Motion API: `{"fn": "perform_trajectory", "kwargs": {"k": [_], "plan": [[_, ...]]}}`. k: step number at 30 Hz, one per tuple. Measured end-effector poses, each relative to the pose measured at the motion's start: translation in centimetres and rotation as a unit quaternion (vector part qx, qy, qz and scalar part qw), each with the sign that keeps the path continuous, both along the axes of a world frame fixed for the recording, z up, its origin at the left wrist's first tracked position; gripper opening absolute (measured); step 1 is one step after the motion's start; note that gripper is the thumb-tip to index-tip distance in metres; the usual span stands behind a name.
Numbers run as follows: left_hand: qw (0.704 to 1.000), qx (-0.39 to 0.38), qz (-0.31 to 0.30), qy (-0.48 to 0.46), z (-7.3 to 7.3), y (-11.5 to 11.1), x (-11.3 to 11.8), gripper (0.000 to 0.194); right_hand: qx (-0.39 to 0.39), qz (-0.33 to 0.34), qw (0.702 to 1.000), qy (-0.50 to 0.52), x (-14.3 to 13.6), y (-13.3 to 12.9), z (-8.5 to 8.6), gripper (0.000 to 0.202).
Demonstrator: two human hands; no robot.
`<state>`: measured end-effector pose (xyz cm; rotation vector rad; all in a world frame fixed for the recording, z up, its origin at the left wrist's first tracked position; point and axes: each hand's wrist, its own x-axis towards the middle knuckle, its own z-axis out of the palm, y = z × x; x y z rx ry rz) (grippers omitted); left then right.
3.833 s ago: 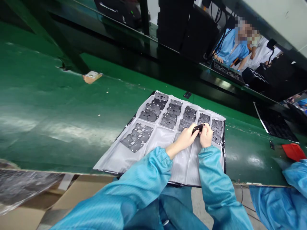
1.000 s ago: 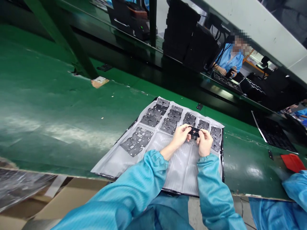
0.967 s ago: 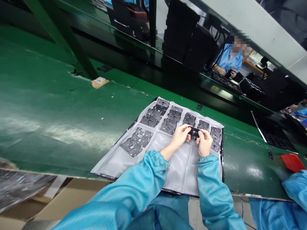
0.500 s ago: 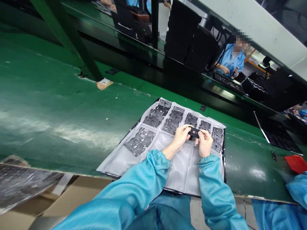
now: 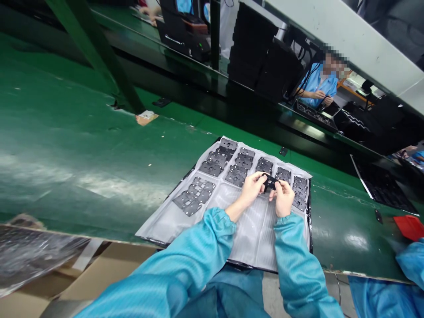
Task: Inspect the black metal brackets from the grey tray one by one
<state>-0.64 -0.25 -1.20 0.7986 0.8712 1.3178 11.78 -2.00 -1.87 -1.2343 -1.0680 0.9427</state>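
Between my two hands I hold a small flat black plate [image 5: 270,181] with cut-outs, raised over the tray. My left hand [image 5: 252,189] pinches its left end, and my right hand [image 5: 284,197] grips its right end. Below them lies a tray [image 5: 232,204] lined with whitish translucent film and split into compartments. Several similar dark plates [image 5: 236,174] lie in overlapping groups along its far compartments. Another group of plates [image 5: 194,195] rests in the near left compartment. My hands cover part of the middle of the tray.
The tray sits on a green worktable [image 5: 82,154]. A green post [image 5: 99,57] rises at the left. A red object [image 5: 409,226] lies at the right near a blue sleeve [image 5: 412,260]. Beyond a black ledge, a person in blue [image 5: 318,84] handles small parts.
The plate in my hands has tilted slightly, and its face catches the light differently. My hands stay in nearly the same place. The person across has shifted their hands.
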Motion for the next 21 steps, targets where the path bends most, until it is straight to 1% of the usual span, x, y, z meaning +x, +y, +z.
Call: {"fn": "perform_trajectory", "kwargs": {"k": [5,15,21], "plan": [[1.000,0.001,0.021,0.023,-0.23,0.17,-0.04,0.025,0.001,0.006,1.000,-0.007,-0.01,-0.07,-0.07,0.031],[0.999,0.030,-0.001,0.020,-0.43,0.23,0.08,0.022,0.002,-0.002,1.000,0.008,0.22,0.18,-0.30,0.030],[0.999,0.023,0.007,0.028,-0.29,0.28,-0.12,0.027,-0.001,-0.001,1.000,0.001,0.12,0.12,-0.20,0.031]]}}
